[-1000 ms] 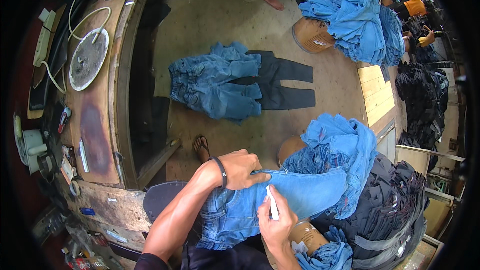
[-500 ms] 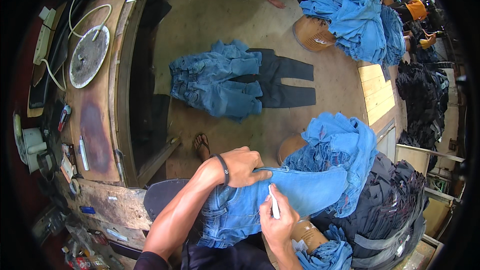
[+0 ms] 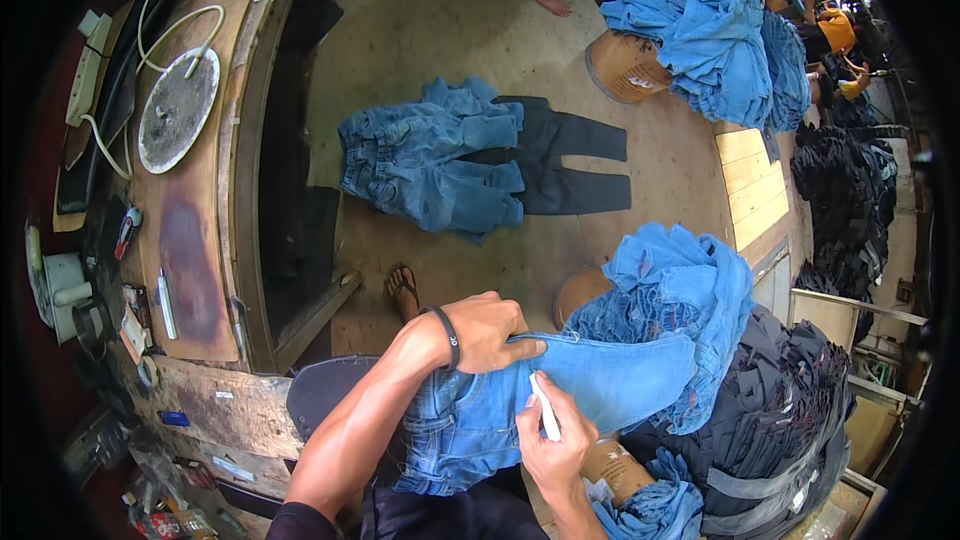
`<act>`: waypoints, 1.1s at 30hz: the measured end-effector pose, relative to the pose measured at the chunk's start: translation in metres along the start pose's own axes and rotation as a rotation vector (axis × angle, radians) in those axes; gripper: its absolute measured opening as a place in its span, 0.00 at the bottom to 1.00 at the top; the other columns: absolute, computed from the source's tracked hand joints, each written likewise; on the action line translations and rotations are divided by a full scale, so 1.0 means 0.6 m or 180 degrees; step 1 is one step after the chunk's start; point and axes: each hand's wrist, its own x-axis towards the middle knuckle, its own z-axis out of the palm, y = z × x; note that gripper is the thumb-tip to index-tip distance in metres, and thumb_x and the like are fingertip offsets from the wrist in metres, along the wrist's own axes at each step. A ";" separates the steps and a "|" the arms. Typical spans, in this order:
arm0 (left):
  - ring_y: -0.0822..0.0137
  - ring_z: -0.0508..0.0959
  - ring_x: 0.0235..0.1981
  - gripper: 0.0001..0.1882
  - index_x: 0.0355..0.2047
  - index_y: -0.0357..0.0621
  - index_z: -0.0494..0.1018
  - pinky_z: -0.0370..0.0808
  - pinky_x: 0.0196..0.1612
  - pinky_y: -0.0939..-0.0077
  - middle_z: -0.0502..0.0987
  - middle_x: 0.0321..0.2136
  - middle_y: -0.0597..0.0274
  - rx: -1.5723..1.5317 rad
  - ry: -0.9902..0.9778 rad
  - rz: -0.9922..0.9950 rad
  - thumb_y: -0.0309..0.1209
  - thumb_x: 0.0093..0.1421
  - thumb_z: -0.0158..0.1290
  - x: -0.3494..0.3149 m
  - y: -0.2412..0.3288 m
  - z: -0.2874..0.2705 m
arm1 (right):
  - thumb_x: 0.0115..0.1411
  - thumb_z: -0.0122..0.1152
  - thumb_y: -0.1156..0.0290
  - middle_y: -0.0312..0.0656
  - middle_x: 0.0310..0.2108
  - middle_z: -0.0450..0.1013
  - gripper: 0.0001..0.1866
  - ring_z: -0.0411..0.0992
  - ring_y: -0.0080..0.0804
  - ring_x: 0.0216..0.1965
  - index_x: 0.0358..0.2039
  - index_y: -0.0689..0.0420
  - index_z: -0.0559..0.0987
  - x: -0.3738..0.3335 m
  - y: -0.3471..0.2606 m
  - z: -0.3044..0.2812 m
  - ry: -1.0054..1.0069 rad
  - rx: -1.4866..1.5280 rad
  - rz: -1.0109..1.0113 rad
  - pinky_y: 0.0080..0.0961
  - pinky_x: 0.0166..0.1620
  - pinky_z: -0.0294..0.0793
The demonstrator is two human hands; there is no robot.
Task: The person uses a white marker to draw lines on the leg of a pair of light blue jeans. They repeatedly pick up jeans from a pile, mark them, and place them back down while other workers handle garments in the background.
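In the head view, your left hand (image 3: 485, 335) and right hand (image 3: 560, 445) meet over a pair of blue jeans (image 3: 625, 380) laid across your lap, the pocketed end toward 8 o'clock and the leg running out to between 2 and 3 o'clock. Your left fingers bend down over the far edge with the thumb lying along it, pinching the denim; their tips are hidden. Your right thumb and fingers close around a slim white hand tool (image 3: 546, 410), its type unclear, whose tip points between 11 and 12 o'clock, nearly square to the leg's length. That tip is just beside your left thumb, on its 6 o'clock side; you cannot tell whether it touches cloth. Your right hand is nearer the leg's middle, while your left sits at 11 o'clock from it. A denim heap (image 3: 690, 285) stands at 1 to 2 o'clock from your right hand, a dark cloth pile (image 3: 770, 420) at 3. Beyond your left hand, towards 12, blue trousers (image 3: 430, 160) lie partly over dark grey trousers (image 3: 590, 195) on the floor (image 3: 480, 270).
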 end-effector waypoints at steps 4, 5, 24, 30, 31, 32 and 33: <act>0.33 0.80 0.30 0.31 0.28 0.30 0.81 0.76 0.38 0.45 0.79 0.24 0.32 -0.0018 -0.0038 -0.0050 0.51 0.72 0.53 -0.001 0.002 -0.006 | 0.58 0.67 0.85 0.56 0.38 0.85 0.17 0.86 0.42 0.33 0.49 0.70 0.83 -0.009 0.009 -0.003 -0.0246 -0.0100 0.0041 0.30 0.37 0.85; 0.33 0.80 0.30 0.31 0.28 0.30 0.81 0.76 0.38 0.45 0.79 0.24 0.32 -0.0007 -0.0074 -0.0072 0.51 0.72 0.53 0.000 0.005 -0.007 | 0.58 0.67 0.85 0.56 0.38 0.85 0.17 0.86 0.42 0.33 0.49 0.70 0.83 -0.015 0.011 -0.005 -0.0074 0.0123 -0.0025 0.30 0.37 0.85; 0.35 0.79 0.30 0.32 0.27 0.34 0.81 0.75 0.37 0.47 0.78 0.23 0.35 0.0166 0.0024 0.0053 0.54 0.72 0.54 0.009 0.019 0.005 | 0.55 0.67 0.86 0.43 0.20 0.75 0.21 0.72 0.33 0.16 0.52 0.68 0.84 -0.025 0.024 0.003 0.0320 -0.0219 -0.0503 0.30 0.23 0.73; 0.34 0.80 0.31 0.31 0.27 0.33 0.82 0.76 0.39 0.48 0.79 0.24 0.34 0.0276 -0.0019 -0.0058 0.52 0.72 0.55 0.013 0.018 0.006 | 0.55 0.67 0.87 0.44 0.22 0.77 0.20 0.74 0.34 0.18 0.51 0.68 0.84 -0.023 0.019 -0.005 0.0179 -0.0158 -0.0425 0.30 0.24 0.75; 0.34 0.80 0.32 0.31 0.28 0.33 0.82 0.77 0.39 0.47 0.79 0.25 0.34 0.0273 0.0050 -0.0014 0.52 0.72 0.55 0.013 0.018 0.007 | 0.55 0.67 0.87 0.45 0.23 0.78 0.20 0.75 0.34 0.19 0.50 0.68 0.84 -0.023 0.019 -0.006 0.0160 -0.0129 -0.0391 0.30 0.25 0.75; 0.34 0.80 0.32 0.31 0.28 0.32 0.82 0.77 0.40 0.47 0.79 0.25 0.34 0.0313 0.0065 -0.0016 0.52 0.72 0.55 0.013 0.017 0.008 | 0.55 0.67 0.86 0.45 0.24 0.79 0.20 0.76 0.34 0.19 0.50 0.69 0.85 -0.022 0.019 -0.005 0.0292 -0.0058 -0.0437 0.30 0.25 0.76; 0.34 0.81 0.32 0.31 0.28 0.32 0.82 0.77 0.40 0.47 0.80 0.25 0.34 0.0239 0.0127 0.0082 0.52 0.72 0.55 0.012 0.017 0.010 | 0.55 0.67 0.86 0.46 0.25 0.80 0.20 0.77 0.35 0.20 0.50 0.69 0.84 -0.021 0.019 -0.005 0.0232 -0.0117 -0.0373 0.30 0.26 0.77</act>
